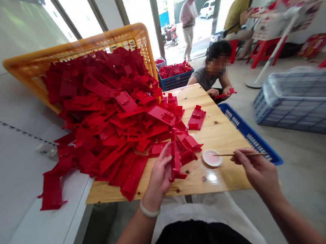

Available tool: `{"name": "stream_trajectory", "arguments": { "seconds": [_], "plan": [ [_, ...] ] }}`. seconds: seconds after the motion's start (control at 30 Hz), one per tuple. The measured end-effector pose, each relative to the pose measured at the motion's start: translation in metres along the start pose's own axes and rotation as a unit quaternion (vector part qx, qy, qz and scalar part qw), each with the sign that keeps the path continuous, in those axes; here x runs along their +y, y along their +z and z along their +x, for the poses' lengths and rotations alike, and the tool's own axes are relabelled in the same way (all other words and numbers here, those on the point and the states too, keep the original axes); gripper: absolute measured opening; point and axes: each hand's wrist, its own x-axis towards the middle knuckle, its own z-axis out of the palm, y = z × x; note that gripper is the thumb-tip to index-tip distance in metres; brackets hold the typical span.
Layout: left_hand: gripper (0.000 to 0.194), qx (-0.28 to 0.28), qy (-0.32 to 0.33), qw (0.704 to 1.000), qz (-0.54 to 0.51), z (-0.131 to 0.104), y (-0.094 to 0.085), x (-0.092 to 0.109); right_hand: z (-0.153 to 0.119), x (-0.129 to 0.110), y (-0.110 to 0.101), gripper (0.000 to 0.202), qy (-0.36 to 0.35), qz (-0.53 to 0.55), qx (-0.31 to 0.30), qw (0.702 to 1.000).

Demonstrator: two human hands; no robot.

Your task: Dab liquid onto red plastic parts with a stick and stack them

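Observation:
My left hand (161, 170) is closed around a red plastic part (175, 155), held upright on its edge over the wooden table (230, 133). Between the fingers of my right hand (256, 169) is a thin wooden stick (228, 154). The stick's far tip is at a small white dish (211, 163) with a pale pink content. Behind my left hand, a large heap of red parts (115, 114) spills out of a tipped yellow basket (81, 40). One separate red part (196, 118) lies on the table beyond the dish.
A blue basket (246, 134) stands at the table's right edge. Across the table a seated person (209, 73) holds a red part. Behind are a blue crate of red parts (176, 72), a large blue crate (299, 108), red stools and two more people. Several red parts overhang the near left.

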Motion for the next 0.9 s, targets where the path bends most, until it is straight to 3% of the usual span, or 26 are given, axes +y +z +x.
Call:
{"name": "stream_trajectory", "arguments": {
  "seconds": [0.07, 0.17, 0.27, 0.37, 0.53, 0.7, 0.8, 0.9],
  "plan": [
    [0.042, -0.005, -0.019, 0.999, -0.03, 0.002, 0.001, 0.004, 0.0, -0.002, 0.001, 0.041, -0.004, -0.001, -0.007, 1.0],
    [0.052, -0.043, -0.055, 0.991, -0.112, 0.004, 0.004, 0.01, 0.003, -0.007, 0.003, 0.041, -0.02, -0.009, -0.019, 1.0],
    [0.046, -0.089, -0.109, 0.974, -0.175, 0.003, 0.006, 0.013, 0.007, -0.012, 0.003, 0.042, -0.039, -0.016, -0.028, 0.999],
    [0.052, -0.104, -0.121, 0.974, -0.163, 0.002, 0.005, 0.013, 0.01, -0.012, 0.003, 0.044, -0.05, -0.016, -0.037, 0.998],
    [0.058, -0.095, -0.077, 0.989, -0.083, 0.004, 0.003, 0.008, 0.014, -0.015, 0.004, 0.044, -0.022, 0.017, -0.034, 0.999],
    [0.063, -0.083, -0.066, 0.994, -0.021, 0.006, 0.0, 0.001, 0.015, -0.049, 0.008, 0.028, 0.048, 0.143, 0.013, 0.988],
    [0.072, -0.108, -0.063, 0.992, -0.011, 0.004, 0.003, -0.001, 0.013, -0.076, 0.016, 0.026, 0.072, 0.245, -0.017, 0.967],
    [0.078, -0.123, -0.051, 0.991, -0.006, 0.003, 0.008, -0.001, 0.012, -0.096, 0.025, 0.031, 0.072, 0.258, -0.067, 0.961]
  ]
}}
